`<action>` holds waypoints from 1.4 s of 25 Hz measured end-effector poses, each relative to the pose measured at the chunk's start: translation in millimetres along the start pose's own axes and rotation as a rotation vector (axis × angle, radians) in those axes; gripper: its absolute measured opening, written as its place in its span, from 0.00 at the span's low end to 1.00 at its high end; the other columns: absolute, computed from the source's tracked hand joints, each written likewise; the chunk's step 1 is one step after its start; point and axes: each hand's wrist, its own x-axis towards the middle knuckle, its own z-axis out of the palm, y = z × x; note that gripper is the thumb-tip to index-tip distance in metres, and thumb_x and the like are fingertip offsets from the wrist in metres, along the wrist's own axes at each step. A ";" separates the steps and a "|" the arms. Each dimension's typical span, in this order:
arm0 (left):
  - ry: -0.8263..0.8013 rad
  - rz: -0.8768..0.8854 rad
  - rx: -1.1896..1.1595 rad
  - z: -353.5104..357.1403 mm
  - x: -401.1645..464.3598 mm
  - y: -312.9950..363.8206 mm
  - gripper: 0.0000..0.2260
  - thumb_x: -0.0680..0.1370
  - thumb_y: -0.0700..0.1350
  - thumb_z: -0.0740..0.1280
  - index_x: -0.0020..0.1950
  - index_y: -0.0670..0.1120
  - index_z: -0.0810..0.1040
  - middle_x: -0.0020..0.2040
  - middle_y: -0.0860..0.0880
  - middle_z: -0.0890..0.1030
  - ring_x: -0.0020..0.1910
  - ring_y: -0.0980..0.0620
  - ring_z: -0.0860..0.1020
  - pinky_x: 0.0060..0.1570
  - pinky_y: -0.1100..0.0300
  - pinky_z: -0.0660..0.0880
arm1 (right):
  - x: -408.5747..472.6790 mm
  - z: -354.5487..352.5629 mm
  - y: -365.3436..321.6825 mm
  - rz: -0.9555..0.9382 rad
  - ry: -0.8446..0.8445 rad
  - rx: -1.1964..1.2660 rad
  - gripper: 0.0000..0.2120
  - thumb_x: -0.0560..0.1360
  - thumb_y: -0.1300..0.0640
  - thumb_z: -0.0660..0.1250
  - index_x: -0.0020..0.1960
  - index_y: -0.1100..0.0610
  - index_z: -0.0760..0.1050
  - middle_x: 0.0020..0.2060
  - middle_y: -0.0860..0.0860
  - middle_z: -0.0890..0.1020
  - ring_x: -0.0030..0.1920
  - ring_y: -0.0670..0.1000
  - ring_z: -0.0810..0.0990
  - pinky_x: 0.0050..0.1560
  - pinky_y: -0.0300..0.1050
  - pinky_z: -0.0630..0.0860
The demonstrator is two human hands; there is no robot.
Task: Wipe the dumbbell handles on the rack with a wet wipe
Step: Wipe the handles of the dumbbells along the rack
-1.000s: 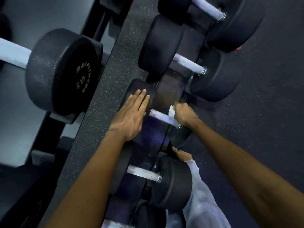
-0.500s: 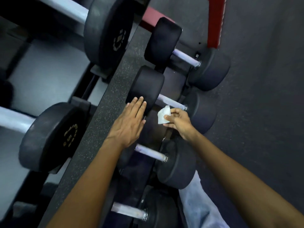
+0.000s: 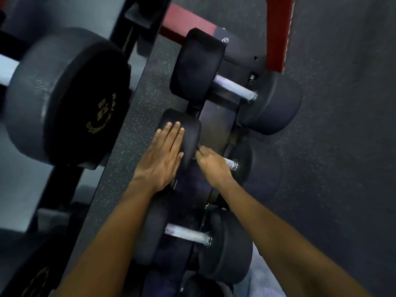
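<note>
Three black dumbbells with metal handles lie in a row on the low rack. My left hand rests flat, fingers apart, on the left head of the middle dumbbell. My right hand is closed around that dumbbell's handle, close to the left head; only the handle's right end shows. The wet wipe is hidden under my fingers. The far dumbbell's handle and the near dumbbell's handle are bare.
A much larger dumbbell sits on a higher tier at the left. A red frame stands at the rack's far end. Dark rubber floor lies to the right. My trouser leg shows at the bottom.
My right hand left the previous dumbbell's handle, carried the wipe to the following one and closed around it near the left head. My left hand shifted onto that dumbbell's left head.
</note>
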 end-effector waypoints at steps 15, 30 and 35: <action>0.013 0.028 0.001 5.5 3.1 1.6 0.25 0.81 0.46 0.47 0.75 0.34 0.55 0.76 0.37 0.56 0.76 0.41 0.54 0.74 0.49 0.49 | -18.1 -23.1 11.3 0.317 -0.213 -0.167 0.25 0.72 0.74 0.59 0.68 0.64 0.62 0.58 0.60 0.76 0.56 0.59 0.77 0.49 0.50 0.74; 0.053 0.026 0.056 10.6 2.0 0.8 0.26 0.81 0.47 0.44 0.75 0.35 0.51 0.76 0.37 0.53 0.76 0.41 0.52 0.75 0.50 0.48 | 37.8 -17.4 22.4 0.351 -0.285 0.464 0.12 0.74 0.66 0.60 0.56 0.59 0.74 0.53 0.60 0.81 0.54 0.61 0.78 0.51 0.53 0.75; 0.045 0.031 0.045 11.8 1.8 -0.7 0.26 0.81 0.47 0.44 0.76 0.35 0.50 0.77 0.37 0.52 0.76 0.41 0.51 0.75 0.50 0.47 | 25.7 -27.0 51.8 0.297 -0.490 0.157 0.24 0.70 0.70 0.58 0.63 0.57 0.74 0.57 0.62 0.79 0.58 0.63 0.76 0.53 0.49 0.74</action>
